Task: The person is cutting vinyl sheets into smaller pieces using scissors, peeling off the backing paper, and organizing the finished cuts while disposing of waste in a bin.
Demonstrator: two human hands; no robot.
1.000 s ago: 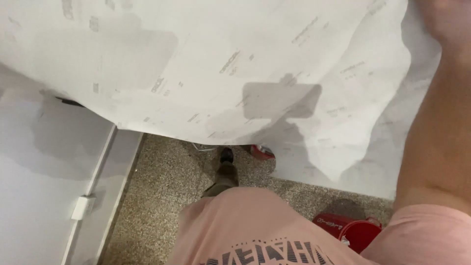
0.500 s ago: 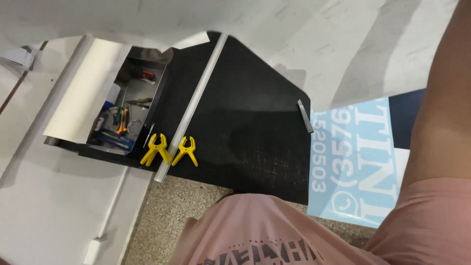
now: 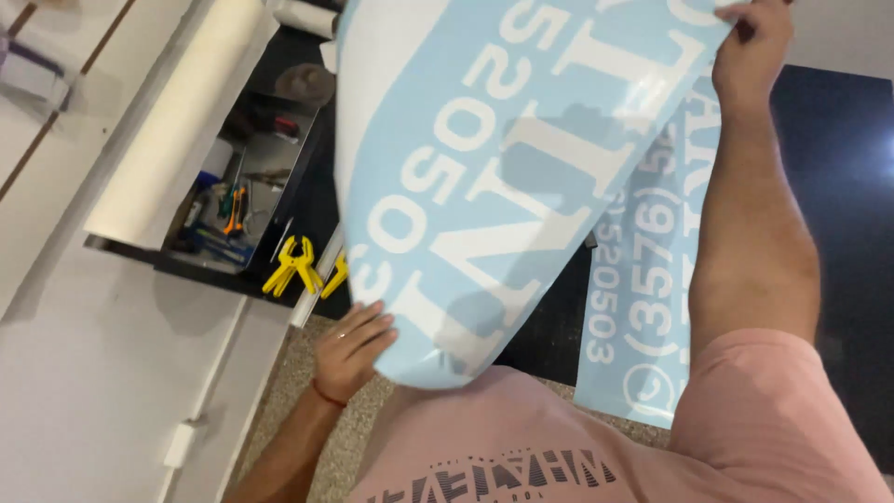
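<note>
Up in front of the person hangs a large light-blue vinyl sheet [image 3: 484, 186] with big white lettering, held in the air over the black bench [image 3: 549, 326] and curling toward the body at its lower edge. The right hand [image 3: 752, 58] grips the sheet's top edge at the upper right, fingers folded over the edge and closed on it, the forearm running down to a pink sleeve. The left hand [image 3: 352, 349] is at the sheet's bottom corner, just above the pink shirt [image 3: 521, 447]; its fingers [image 3: 372, 321] lie nearly straight and spread against the underside of the sheet, touching it, and whether the thumb pinches the edge cannot be told because the sheet covers it. A thin red band sits on that wrist.

Behind the lifted sheet, a second light-blue sheet [image 3: 643, 307] with white characters lies flat on the bench, its lower end hanging past the bench's near edge. To the left of the held sheet, two yellow spring clamps [image 3: 292, 265] sit at the bench's edge, with part of a third clamp [image 3: 335, 278] just beside them, near a pale metal bar partly hidden by the sheet. Further left is an open black tray [image 3: 244, 200] of small tools, among them one with an orange and green handle. Along the tray's far side lies a long cream-coloured roll [image 3: 172, 121]. Below, speckled flooring [image 3: 298, 391] shows between the bench and a white cabinet [image 3: 102, 373].
</note>
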